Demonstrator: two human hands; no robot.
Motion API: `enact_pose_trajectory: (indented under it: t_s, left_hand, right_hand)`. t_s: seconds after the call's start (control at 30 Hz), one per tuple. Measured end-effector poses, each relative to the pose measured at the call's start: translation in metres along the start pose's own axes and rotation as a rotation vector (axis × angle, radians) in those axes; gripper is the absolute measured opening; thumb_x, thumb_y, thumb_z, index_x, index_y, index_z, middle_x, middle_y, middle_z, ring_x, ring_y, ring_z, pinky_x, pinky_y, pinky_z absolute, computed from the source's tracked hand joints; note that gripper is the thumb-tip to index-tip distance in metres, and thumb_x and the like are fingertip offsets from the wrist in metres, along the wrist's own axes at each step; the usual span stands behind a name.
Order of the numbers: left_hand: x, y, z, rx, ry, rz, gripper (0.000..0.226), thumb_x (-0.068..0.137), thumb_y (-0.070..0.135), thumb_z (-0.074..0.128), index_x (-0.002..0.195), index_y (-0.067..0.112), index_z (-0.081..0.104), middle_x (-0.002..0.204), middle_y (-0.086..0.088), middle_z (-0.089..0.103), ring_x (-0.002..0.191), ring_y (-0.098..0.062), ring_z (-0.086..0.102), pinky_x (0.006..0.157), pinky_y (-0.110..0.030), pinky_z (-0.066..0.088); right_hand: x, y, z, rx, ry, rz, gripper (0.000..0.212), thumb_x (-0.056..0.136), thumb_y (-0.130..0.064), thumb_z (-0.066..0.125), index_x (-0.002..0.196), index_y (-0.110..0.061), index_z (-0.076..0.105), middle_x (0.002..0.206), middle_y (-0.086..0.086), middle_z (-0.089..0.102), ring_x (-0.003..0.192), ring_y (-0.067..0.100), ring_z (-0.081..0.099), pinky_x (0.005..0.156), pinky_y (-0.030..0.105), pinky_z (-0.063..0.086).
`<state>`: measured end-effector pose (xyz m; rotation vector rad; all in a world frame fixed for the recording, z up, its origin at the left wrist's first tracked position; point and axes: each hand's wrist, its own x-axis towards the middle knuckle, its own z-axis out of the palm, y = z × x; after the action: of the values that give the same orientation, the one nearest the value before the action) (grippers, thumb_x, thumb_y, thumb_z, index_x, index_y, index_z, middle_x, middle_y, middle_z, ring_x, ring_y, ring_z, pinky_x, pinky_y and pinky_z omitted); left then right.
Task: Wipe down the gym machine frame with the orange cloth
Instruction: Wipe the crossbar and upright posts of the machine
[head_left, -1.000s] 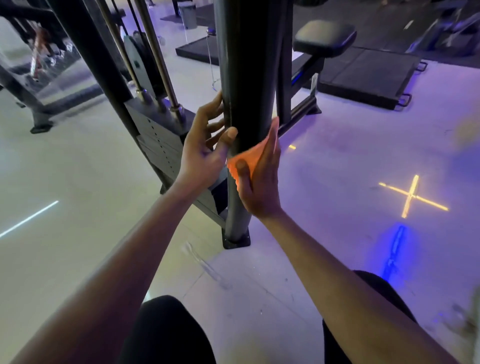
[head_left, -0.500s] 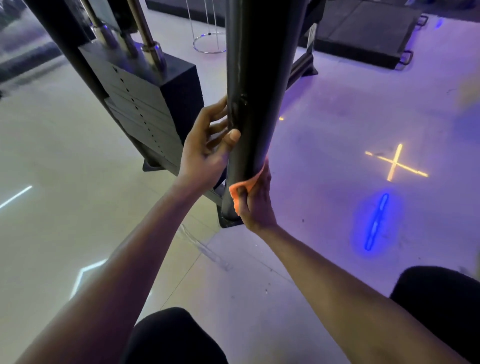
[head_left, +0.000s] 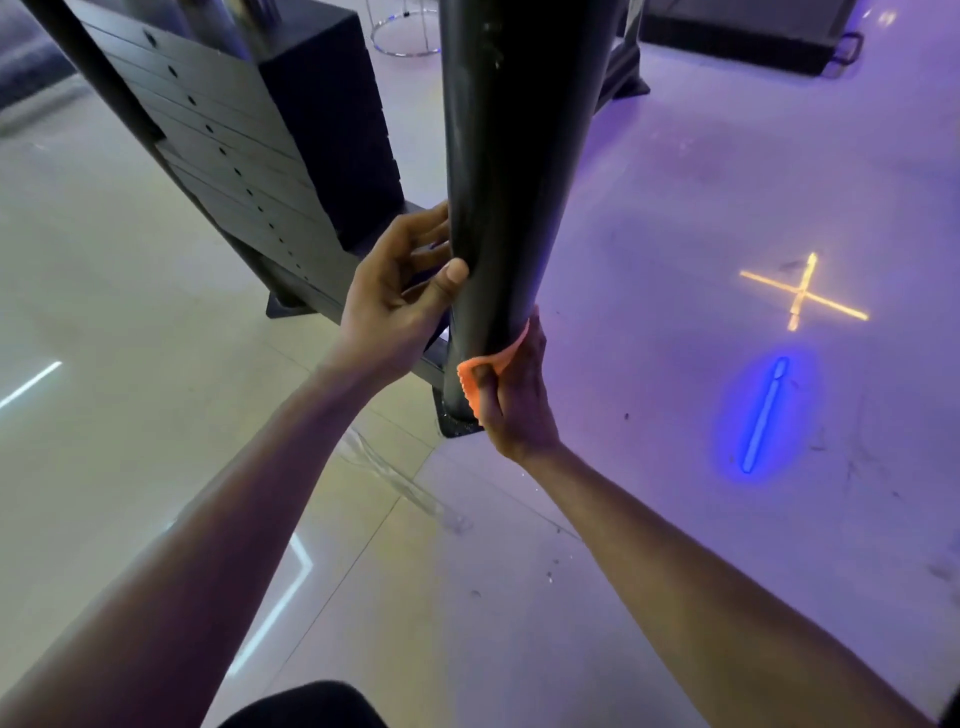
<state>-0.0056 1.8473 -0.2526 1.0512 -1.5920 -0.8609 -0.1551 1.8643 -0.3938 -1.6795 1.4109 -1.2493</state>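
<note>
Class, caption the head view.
Right hand presses cloth low on post; left hand steadies it.

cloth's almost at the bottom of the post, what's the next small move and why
Probably slide the cloth down the last stretch to the base plate. The right hand presses it on the post just above the foot, and the left hand steadies the post higher up.
</note>
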Motion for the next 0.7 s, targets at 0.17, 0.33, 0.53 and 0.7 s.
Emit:
enact_pose_trajectory:
  t_s: [0.17,0.33,0.53,0.7]
  left_hand:
    - [-0.002,-0.023,0.003,0.011,-0.011,0.028,0.044,0.106,0.002,0.066,0.147,-0.005,0.051,0.135,-0.015,0.068,0.116,-0.018,0.071,0.098,-0.031,0.057]
    - [-0.007,-0.049,0.001,0.013,-0.042,0.020,0.045,0.104,0.006,0.069,0.145,-0.001,0.054,0.136,-0.018,0.069,0.119,-0.030,0.071,0.101,-0.041,0.058]
    - [-0.009,-0.058,0.001,-0.004,-0.047,0.047,0.043,0.104,0.003,0.068,0.145,0.006,0.053,0.131,-0.003,0.070,0.121,-0.015,0.070,0.102,-0.030,0.055]
    - [-0.007,-0.062,-0.001,0.008,-0.060,0.069,0.047,0.103,0.003,0.068,0.147,-0.007,0.051,0.136,-0.011,0.068,0.123,-0.022,0.070,0.103,-0.034,0.056]
  right_hand:
    - [-0.008,0.029,0.033,-0.019,0.087,-0.002,0.103,0.105,-0.025,0.070,0.173,-0.011,-0.006,0.182,0.007,0.003,0.169,0.029,0.011,0.136,0.043,0.026]
    - [-0.014,0.048,0.034,0.037,0.015,0.026,0.095,0.107,-0.040,0.065,0.173,-0.023,-0.002,0.179,0.005,0.012,0.167,0.030,0.022,0.131,0.049,0.038]
    - [-0.016,0.067,0.049,-0.054,-0.009,0.079,0.106,0.104,-0.023,0.075,0.171,-0.027,-0.007,0.179,0.004,0.007,0.167,0.032,0.019,0.129,0.051,0.039]
    - [-0.013,0.048,0.044,0.039,0.119,0.013,0.096,0.109,-0.028,0.068,0.174,-0.017,-0.001,0.178,0.000,0.012,0.168,0.029,0.021,0.131,0.042,0.036]
